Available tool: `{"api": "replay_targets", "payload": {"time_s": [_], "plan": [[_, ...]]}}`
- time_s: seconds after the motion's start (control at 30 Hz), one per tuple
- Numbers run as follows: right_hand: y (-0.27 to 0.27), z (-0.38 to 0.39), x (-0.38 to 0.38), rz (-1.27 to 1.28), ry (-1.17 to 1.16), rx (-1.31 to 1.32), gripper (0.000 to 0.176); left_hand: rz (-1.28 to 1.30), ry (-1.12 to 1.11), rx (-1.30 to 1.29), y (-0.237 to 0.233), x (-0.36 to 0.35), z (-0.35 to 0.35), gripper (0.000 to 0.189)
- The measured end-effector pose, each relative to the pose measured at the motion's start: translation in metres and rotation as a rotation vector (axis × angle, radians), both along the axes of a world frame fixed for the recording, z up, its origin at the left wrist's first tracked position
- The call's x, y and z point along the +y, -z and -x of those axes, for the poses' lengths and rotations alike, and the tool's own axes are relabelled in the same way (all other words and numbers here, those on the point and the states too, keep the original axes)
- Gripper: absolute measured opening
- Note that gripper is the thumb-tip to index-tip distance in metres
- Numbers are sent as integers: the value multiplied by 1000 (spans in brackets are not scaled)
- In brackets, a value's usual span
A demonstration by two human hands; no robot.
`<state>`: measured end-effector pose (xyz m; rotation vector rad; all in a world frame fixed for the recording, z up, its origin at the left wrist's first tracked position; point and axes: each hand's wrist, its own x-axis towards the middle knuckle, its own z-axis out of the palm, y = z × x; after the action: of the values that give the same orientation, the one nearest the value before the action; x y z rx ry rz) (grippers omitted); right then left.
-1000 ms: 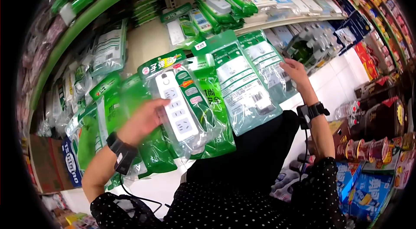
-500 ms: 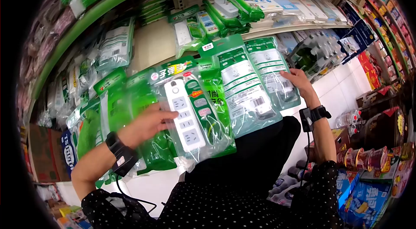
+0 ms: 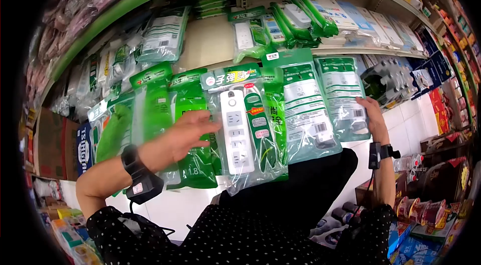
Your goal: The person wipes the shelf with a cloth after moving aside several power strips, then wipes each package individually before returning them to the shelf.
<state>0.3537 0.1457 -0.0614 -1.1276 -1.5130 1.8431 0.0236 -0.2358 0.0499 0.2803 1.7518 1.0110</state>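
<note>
A row of green and clear plastic packages lies fanned out in front of me. The middle one, a power strip package [image 3: 240,129], shows a white strip with several sockets. My left hand [image 3: 185,135] rests with spread fingers on a green package [image 3: 193,165] just left of it, fingertips at its edge. My right hand [image 3: 373,114] grips the right edge of the rightmost clear package [image 3: 343,94], which bears a barcode label. Between them lies another clear package [image 3: 305,109]. Both wrists wear black bands with cables.
Shelves above hold more green packages [image 3: 295,14] and flat boxes [image 3: 361,12]. Bagged goods hang along the left [image 3: 110,69]. Cardboard boxes [image 3: 45,135] stand at far left. Red cans and blue cartons [image 3: 426,210] sit low on the right by a white tiled wall.
The view has shifted, so the packages sit further right and lower. My left hand has slid right toward the power strip package; my right hand has moved down to the rightmost package's edge.
</note>
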Motion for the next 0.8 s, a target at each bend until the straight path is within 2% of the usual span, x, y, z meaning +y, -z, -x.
{"api": "replay_targets", "payload": {"time_s": [0.07, 0.2, 0.3, 0.4, 0.5, 0.6, 0.7, 0.8], "plan": [[-2, -11, 15, -89, 55, 2, 27, -164, 0, 56, 9, -1, 8, 47], [-58, -17, -1, -189, 136, 58, 21, -497, 97, 90, 6, 15, 14, 47], [-102, -10, -20, -203, 173, 102, 24, -643, 249, -16, -8, 47, 4, 48], [-133, 10, -39, -263, 155, 142, 27, -741, 468, 144, -21, 83, -18, 51], [-156, 48, -64, -307, 129, 148, 30, -933, 494, 262, -22, 120, -39, 55], [-155, 92, -80, -397, 79, 164, 32, -984, 443, 272, -20, 147, -56, 64], [-145, 139, -97, -554, 32, 162, 37, -928, 353, -31, -35, 154, -54, 73], [-132, 180, -108, -675, -125, 128, 40, -821, 272, -43, -30, 159, -29, 77]]}}
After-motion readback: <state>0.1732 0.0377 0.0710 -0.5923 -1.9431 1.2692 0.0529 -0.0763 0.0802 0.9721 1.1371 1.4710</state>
